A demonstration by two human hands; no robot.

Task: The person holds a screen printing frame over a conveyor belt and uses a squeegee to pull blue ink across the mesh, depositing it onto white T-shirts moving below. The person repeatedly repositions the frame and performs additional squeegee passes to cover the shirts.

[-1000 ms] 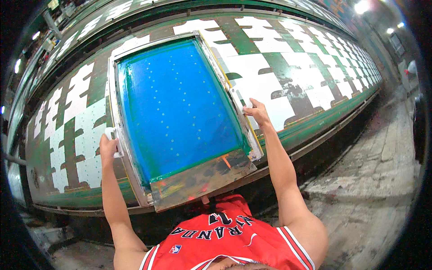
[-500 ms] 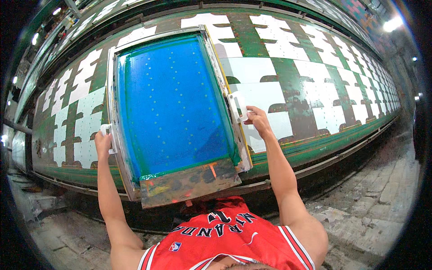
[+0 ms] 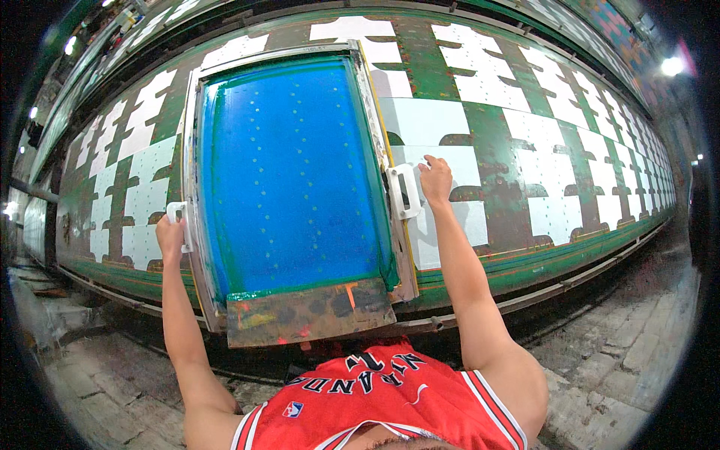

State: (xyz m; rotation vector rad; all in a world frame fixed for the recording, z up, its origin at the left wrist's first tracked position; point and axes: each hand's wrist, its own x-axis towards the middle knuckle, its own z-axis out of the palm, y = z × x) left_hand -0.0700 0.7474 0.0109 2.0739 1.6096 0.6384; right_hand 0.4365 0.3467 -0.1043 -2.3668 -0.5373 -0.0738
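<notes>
A screen-printing frame (image 3: 373,142) with a blue mesh (image 3: 292,172) and green borders lies on the long table in front of me. My left hand (image 3: 170,238) is closed round the white handle (image 3: 175,210) on the frame's left side. Just right of the frame's other white handle (image 3: 406,192), my right hand (image 3: 436,180) is held apart from it, fingers loosely bent and spread, with nothing in them. A stained board (image 3: 311,315) sticks out from the frame's near end, towards my red shirt.
White cut fabric pieces (image 3: 551,161) lie in rows along the green and brown table (image 3: 491,142), on both sides of the frame. A rail (image 3: 517,301) follows the table's near edge. Grey block paving (image 3: 600,367) shows below, and another long table runs behind.
My right hand has let go of the right handle and moved up and slightly right. The frame has turned a little clockwise, sitting squarer to the table. My left hand keeps its grip.
</notes>
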